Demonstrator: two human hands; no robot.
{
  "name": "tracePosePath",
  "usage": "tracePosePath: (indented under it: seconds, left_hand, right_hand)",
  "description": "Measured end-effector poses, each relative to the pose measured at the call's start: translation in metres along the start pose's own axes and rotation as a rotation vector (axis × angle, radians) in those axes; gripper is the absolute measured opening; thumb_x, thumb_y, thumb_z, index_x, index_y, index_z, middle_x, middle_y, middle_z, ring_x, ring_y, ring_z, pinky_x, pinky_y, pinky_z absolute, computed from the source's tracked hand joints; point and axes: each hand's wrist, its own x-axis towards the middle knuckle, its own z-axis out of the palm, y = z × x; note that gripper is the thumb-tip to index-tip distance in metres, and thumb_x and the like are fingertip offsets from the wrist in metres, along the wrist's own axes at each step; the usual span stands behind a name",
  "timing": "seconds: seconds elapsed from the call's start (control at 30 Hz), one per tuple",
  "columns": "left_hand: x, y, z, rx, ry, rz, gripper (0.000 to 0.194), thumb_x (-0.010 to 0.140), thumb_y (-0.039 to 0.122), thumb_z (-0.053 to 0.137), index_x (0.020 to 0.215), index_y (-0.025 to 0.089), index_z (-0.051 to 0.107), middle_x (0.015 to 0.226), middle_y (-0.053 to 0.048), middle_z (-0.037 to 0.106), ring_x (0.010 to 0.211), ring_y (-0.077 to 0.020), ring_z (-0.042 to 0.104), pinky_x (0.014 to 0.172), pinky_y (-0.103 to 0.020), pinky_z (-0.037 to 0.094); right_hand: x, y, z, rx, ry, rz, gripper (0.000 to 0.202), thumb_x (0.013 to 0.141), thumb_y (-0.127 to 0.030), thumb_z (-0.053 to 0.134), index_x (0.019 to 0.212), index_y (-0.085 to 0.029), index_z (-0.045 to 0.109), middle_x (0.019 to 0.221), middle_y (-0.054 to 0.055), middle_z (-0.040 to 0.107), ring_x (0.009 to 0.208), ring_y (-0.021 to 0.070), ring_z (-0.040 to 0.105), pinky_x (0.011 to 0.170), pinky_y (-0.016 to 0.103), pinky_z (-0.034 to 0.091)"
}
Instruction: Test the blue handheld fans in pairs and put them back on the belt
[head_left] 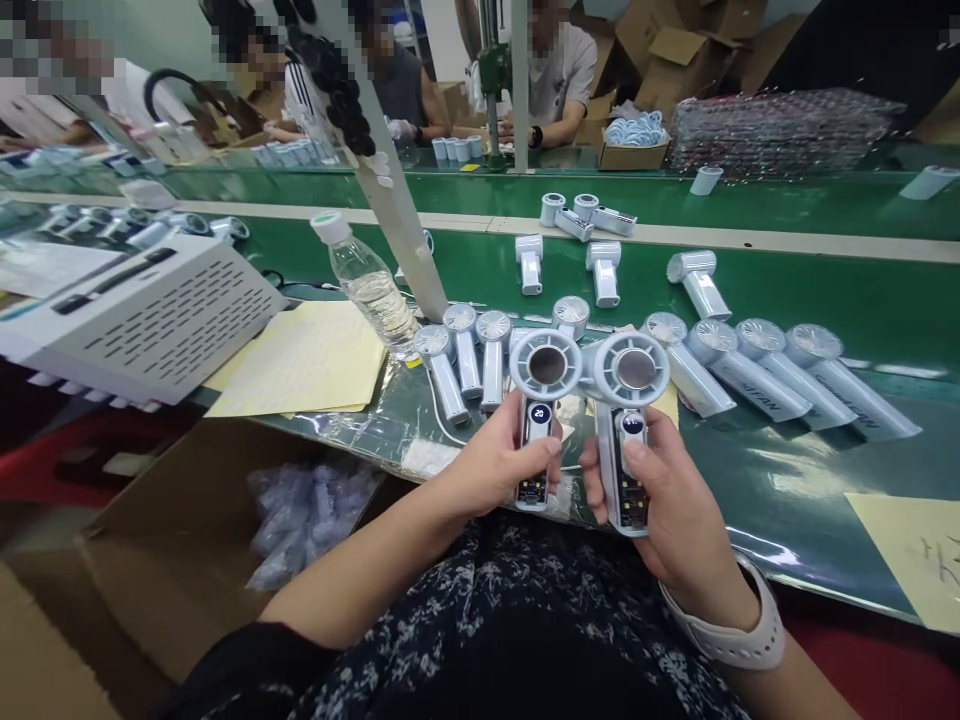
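My left hand is wrapped round a light-blue handheld fan, thumb on its front below a small round display that reads 20. Its handle is uncovered lower down and shows a circuit board. My right hand grips a second handheld fan, with the thumb just under its lit display; the board shows there too. Both fans stand upright side by side, heads close together. Behind them, several more fans lie on the bench to the left, and a row of fans lies to the right.
A water bottle stands beside a slanted white post. Left are yellow paper sheets and a vented white box. More fans lie on the green belt. Below the bench, a carton holds bagged parts. Co-workers sit across.
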Motion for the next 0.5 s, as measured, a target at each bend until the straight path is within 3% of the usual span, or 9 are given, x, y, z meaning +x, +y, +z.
tracePosePath:
  seconds: [0.13, 0.27, 0.5]
  left_hand:
    - [-0.010, 0.009, -0.001, 0.207, 0.048, -0.012, 0.045, 0.078, 0.028, 0.072, 0.112, 0.018, 0.044, 0.093, -0.003, 0.060, 0.078, -0.0166, 0.061, 0.073, -0.033, 0.050]
    - [-0.020, 0.016, -0.004, 0.017, -0.085, -0.004, 0.050, 0.087, 0.031, 0.061, 0.129, 0.019, 0.037, 0.110, -0.009, 0.062, 0.093, -0.0234, 0.066, 0.083, -0.040, 0.052]
    - [-0.026, 0.029, -0.012, -0.019, -0.051, -0.026, 0.048, 0.082, 0.031, 0.074, 0.113, 0.023, 0.038, 0.108, -0.009, 0.069, 0.094, -0.0227, 0.069, 0.077, -0.034, 0.054]
  right_hand:
    - [0.001, -0.002, -0.001, 0.140, -0.056, 0.080, 0.032, 0.092, -0.053, 0.059, 0.096, -0.022, 0.064, 0.085, 0.005, 0.073, 0.059, 0.0150, 0.065, 0.052, 0.028, 0.057]
    - [0.001, -0.001, -0.004, 0.219, -0.057, 0.100, 0.030, 0.093, -0.049, 0.058, 0.102, -0.025, 0.075, 0.099, 0.006, 0.078, 0.086, 0.0222, 0.074, 0.079, 0.038, 0.063]
    - [0.000, -0.001, -0.001, 0.162, -0.054, 0.086, 0.024, 0.088, -0.045, 0.067, 0.102, -0.027, 0.075, 0.108, 0.007, 0.077, 0.094, 0.0301, 0.072, 0.081, 0.049, 0.061]
